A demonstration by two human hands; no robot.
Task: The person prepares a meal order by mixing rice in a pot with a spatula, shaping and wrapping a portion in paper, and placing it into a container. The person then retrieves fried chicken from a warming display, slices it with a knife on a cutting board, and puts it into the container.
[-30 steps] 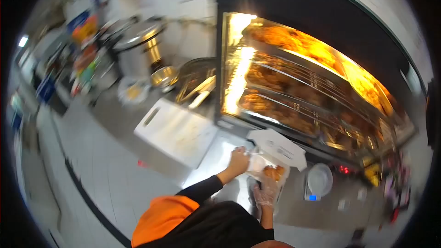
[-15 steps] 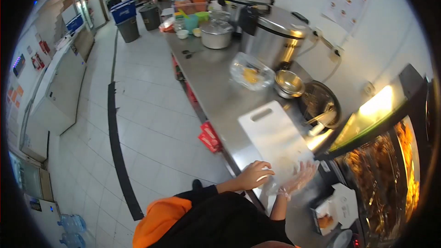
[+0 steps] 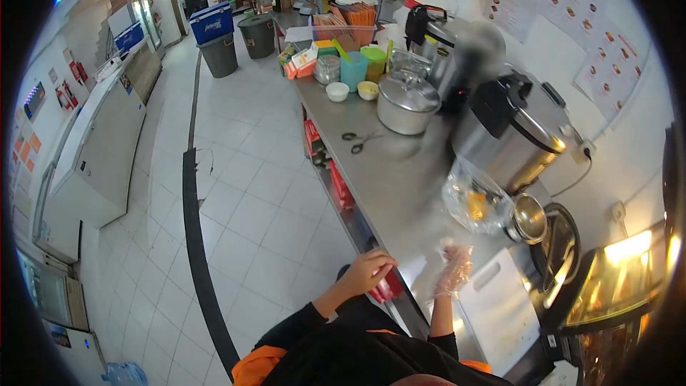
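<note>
My left hand (image 3: 368, 271) is bare and hovers just off the front edge of the steel counter, fingers curled together with nothing visible in them. My right hand (image 3: 454, 268) wears a loose clear plastic glove (image 3: 451, 287) and is over the counter, left of the white cutting board (image 3: 500, 307). Its fingers look bent inward; glare and crinkled plastic hide whatever may be in them. The board lies flat, with small crumbs on its surface. Just beyond the right hand sits a clear plastic bag (image 3: 475, 200) with something yellow inside.
Steel bowls (image 3: 529, 218) and a round dark lid (image 3: 561, 246) sit near the wall. Farther along are large cookers (image 3: 511, 125), a lidded pot (image 3: 409, 100), scissors (image 3: 361, 141) and small bowls (image 3: 337, 91). A lit display case (image 3: 614, 279) stands at right; bins (image 3: 218, 56) stand on the floor.
The view has swung right and along the counter. My right hand has left the cutting board and now is beside it. My left hand has drawn away from the right, its fingers more curled.
</note>
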